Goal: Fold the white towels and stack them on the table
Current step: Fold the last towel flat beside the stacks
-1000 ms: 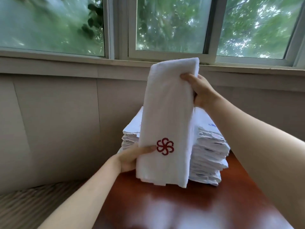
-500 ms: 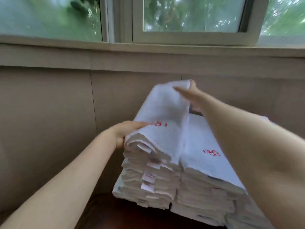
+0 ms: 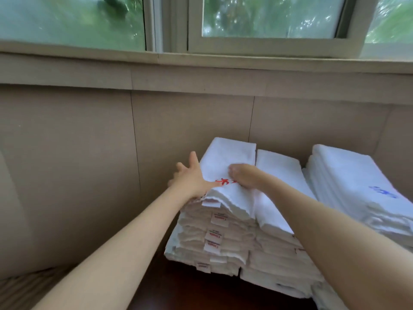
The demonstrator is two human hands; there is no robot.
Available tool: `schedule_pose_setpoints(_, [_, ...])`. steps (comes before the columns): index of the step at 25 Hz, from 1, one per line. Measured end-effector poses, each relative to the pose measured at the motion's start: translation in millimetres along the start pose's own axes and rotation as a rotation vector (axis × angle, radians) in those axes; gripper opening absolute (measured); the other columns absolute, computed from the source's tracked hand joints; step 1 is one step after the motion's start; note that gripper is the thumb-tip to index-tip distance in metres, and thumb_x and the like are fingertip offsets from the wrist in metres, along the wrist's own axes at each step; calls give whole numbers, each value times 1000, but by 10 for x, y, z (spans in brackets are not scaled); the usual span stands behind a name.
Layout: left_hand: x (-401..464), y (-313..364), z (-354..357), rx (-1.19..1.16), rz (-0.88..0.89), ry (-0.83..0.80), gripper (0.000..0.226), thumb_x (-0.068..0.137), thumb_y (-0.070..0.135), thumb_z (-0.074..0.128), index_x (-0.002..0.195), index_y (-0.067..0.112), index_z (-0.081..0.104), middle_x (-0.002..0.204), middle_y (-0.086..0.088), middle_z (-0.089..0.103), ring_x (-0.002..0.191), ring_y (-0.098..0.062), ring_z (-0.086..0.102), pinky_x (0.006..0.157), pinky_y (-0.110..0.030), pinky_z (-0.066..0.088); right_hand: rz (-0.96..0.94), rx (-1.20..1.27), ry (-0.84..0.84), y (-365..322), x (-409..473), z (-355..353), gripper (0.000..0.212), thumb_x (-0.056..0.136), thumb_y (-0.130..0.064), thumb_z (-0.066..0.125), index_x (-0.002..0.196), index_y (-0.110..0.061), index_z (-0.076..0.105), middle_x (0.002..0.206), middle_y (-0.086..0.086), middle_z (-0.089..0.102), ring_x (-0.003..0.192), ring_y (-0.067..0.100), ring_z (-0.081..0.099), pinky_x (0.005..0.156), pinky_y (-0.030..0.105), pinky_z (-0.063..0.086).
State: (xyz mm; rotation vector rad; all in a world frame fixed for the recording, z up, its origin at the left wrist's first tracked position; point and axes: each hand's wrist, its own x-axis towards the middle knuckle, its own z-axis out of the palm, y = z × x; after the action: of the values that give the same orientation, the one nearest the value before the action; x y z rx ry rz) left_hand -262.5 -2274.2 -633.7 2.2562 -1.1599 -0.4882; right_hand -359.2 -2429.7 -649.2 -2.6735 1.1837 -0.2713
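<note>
A folded white towel with a red emblem (image 3: 230,159) lies on top of the left stack of folded towels (image 3: 214,238). My left hand (image 3: 190,177) lies against the towel's left edge with straight, spread fingers. My right hand (image 3: 242,176) rests on the towel near the red emblem, its fingers bent down onto the cloth. A second stack (image 3: 277,173) stands right beside the first. A third stack, topped by a towel with a blue emblem (image 3: 357,182), stands at the right.
The stacks stand on a dark reddish-brown table (image 3: 178,287) pushed against a beige wall panel (image 3: 78,175). A window ledge (image 3: 201,61) runs above. At the lower left is a striped cushion (image 3: 22,289).
The towel, held upright in both hands a second ago, has been laid flat on the left stack. Both hands have come down with it. The view has moved closer and lower.
</note>
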Motion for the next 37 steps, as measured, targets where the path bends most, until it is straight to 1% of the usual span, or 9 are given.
schedule_pose_setpoints(4, [-385,140,19,509,312,20,44,97,46,36,139,33,38,139,-5,41,132,-26,36,101,-39,31,-8,97,3,-47,-661,62,31,101,-15,31,121,-4,52,131,15,52,120,30,49,98,38,39])
schedule_pose_setpoints(7, [-764,231,93,692,355,-114,42,98,44,33,136,30,45,138,-3,45,130,-23,40,102,-39,31,-39,76,-42,-48,-1201,-50,33,99,-10,36,128,-3,51,134,13,52,121,29,50,95,31,36])
schedule_pose_setpoints(9, [-1082,333,154,724,390,-56,36,99,40,34,125,26,55,128,-6,52,119,-24,48,95,-37,34,-132,80,-42,-25,-1666,-236,37,98,-9,37,132,-10,54,138,7,52,126,25,47,96,26,32])
schedule_pose_setpoints(14, [-1954,747,760,344,505,142,28,92,26,46,115,21,61,115,-4,59,108,-24,56,88,-33,41,-148,149,88,601,-2830,-586,33,94,-5,43,115,-14,67,119,3,65,115,21,56,94,24,36])
schedule_pose_setpoints(18, [-2455,1216,1755,186,621,-71,23,86,19,52,104,18,65,100,-3,66,98,-23,60,86,-32,48,82,136,125,1639,-3845,-572,32,89,-3,44,108,-9,69,111,4,69,105,20,60,79,15,35])
schedule_pose_setpoints(25, [-3263,2134,3643,327,888,-564,52,91,21,51,140,12,36,124,-13,55,117,-27,49,96,-30,39,709,-40,88,3649,-5680,-104,40,89,-16,51,128,-18,51,129,10,50,122,30,46,100,37,41])
schedule_pose_setpoints(31, [-3621,2666,4689,385,991,-359,57,78,50,40,128,23,47,125,-4,42,115,-27,40,94,-37,34,1027,-95,588,4259,-6390,-18,50,80,-8,62,127,-9,47,133,21,39,115,40,42,88,44,41])
schedule_pose_setpoints(34, [-3574,2750,4930,291,984,-261,55,72,48,35,116,22,53,114,-3,45,105,-25,41,90,-35,35,1137,-56,626,4495,-6342,-66,31,87,-12,57,116,-2,53,112,17,57,111,34,44,70,36,36])
schedule_pose_setpoints(37, [-3513,2760,4964,-8,873,-357,55,71,43,42,119,17,51,101,-3,51,97,-23,48,87,-31,39,1100,-100,593,4441,-6250,-66,30,90,-27,58,107,-3,60,103,14,60,108,32,47,65,34,32])
